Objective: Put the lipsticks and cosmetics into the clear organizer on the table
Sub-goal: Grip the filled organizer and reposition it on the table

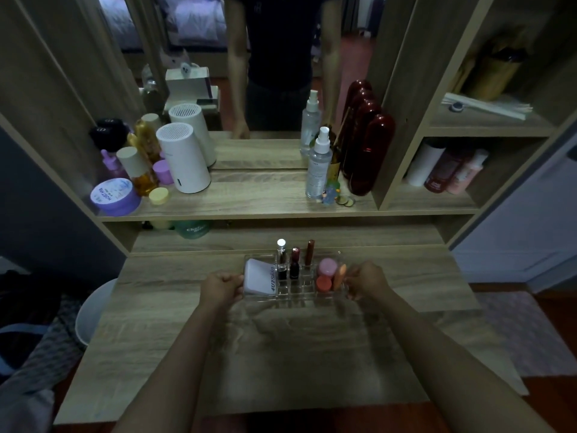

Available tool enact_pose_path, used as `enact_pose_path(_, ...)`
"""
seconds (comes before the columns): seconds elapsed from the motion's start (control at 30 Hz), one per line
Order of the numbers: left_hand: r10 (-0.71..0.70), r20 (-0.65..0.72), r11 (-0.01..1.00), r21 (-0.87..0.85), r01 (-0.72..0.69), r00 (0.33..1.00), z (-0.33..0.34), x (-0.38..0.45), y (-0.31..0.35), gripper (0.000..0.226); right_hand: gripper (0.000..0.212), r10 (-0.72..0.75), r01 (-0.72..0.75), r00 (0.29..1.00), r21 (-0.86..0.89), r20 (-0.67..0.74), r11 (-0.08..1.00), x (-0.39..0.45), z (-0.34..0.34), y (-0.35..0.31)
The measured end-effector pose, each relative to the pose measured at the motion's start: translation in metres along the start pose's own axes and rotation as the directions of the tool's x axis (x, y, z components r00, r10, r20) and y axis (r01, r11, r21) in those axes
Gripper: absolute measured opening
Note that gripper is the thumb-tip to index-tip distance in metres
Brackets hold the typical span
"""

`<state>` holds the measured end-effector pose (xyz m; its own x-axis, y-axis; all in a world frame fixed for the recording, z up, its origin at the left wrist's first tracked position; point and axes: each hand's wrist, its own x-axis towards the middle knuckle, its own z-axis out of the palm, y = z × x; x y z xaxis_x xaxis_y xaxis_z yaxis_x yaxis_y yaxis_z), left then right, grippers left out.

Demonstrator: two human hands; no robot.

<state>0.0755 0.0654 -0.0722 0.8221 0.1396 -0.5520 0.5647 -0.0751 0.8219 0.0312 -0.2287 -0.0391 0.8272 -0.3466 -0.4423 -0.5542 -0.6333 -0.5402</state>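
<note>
The clear organizer point(295, 295) stands on the wooden table point(281, 348), held at both ends. My left hand point(220, 287) grips its left end, my right hand point(366, 280) its right end. In the left compartment lies a white compact point(259, 276). In the middle slots stand a silver-capped lipstick point(281, 259), a dark red lipstick point(294, 264) and a brown lip gloss tube point(309, 253). The right compartment holds a pink jar point(327, 267), a coral jar point(323, 283) and an orange tube point(339, 276).
A shelf point(249, 198) above the table carries a purple jar point(115, 196), white cylinders point(184, 157), a spray bottle point(318, 164) and dark red bottles point(365, 151) before a mirror. Side cubbies point(443, 173) on the right hold bottles. A white stool point(93, 310) stands at the left.
</note>
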Motion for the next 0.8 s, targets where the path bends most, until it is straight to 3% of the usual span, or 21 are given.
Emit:
enact_pose_path(0.1, -0.007, -0.001, 1.0, -0.015, 0.007, 1.0, 0.0, 0.002, -0.001, 0.011, 0.019, -0.023, 0.023, 1.0, 0.001, -0.006, 1.0, 0.0, -0.001, 0.0)
enact_pose_path(0.27, -0.016, -0.008, 0.999, -0.045, 0.016, 1.0, 0.002, 0.003, -0.002, 0.025, 0.02, -0.043, 0.043, 0.999, 0.023, -0.011, 0.999, -0.002, -0.002, 0.002)
enact_pose_path(0.8, -0.009, 0.049, 0.998, -0.065, 0.012, 0.999, 0.058, -0.021, -0.001, 0.016, 0.019, -0.033, 0.029, 0.993, -0.032, -0.11, 0.999, 0.0, -0.039, 0.032)
